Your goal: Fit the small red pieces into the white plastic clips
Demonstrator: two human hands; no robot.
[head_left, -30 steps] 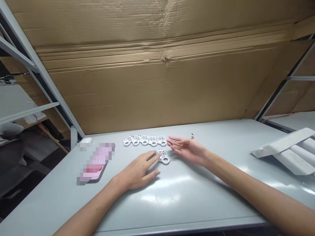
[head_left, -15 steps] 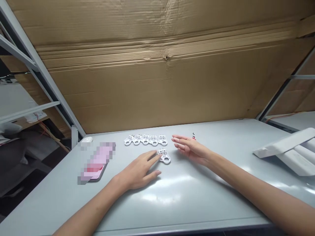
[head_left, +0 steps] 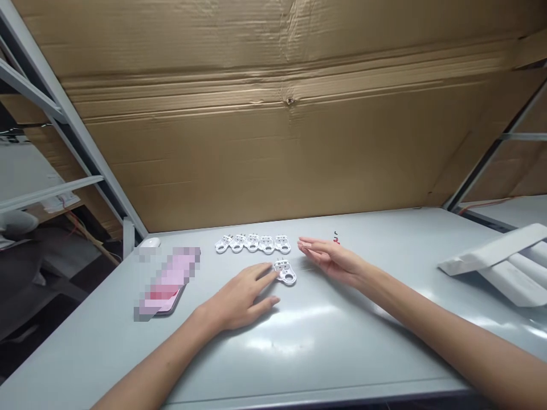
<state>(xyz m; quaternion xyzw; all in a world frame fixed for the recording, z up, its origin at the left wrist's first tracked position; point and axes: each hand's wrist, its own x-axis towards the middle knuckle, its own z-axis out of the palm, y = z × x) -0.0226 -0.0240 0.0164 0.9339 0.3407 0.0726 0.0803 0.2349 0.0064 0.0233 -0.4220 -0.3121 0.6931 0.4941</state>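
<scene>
Head camera view: six small white plastic parts lie on the grey table [head_left: 342, 341]. Five of them form a row [head_left: 253, 244] side by side near the far edge, and one single part [head_left: 285, 271] lies alone, nearer to the person, below the right end of that row. The left hand [head_left: 239, 297] rests palm down on the table, fingers loosely spread, gripping nothing; its fingertips [head_left: 272, 273] touch the left edge of the single part. The right hand [head_left: 331, 257] lies open with fingers straight and together, pointing left, empty, just to the right of the row's end and near the single part without touching it. The single part thus sits between the two hands, against the left one.

One blurred pink flat object [head_left: 167, 282] lies on the table well to the left of the left hand. A few long white pieces [head_left: 499, 262] are stacked at the right edge. A tiny red and black bit [head_left: 335, 237] lies behind the right hand. A large cardboard sheet [head_left: 273, 114] stands behind the table.
</scene>
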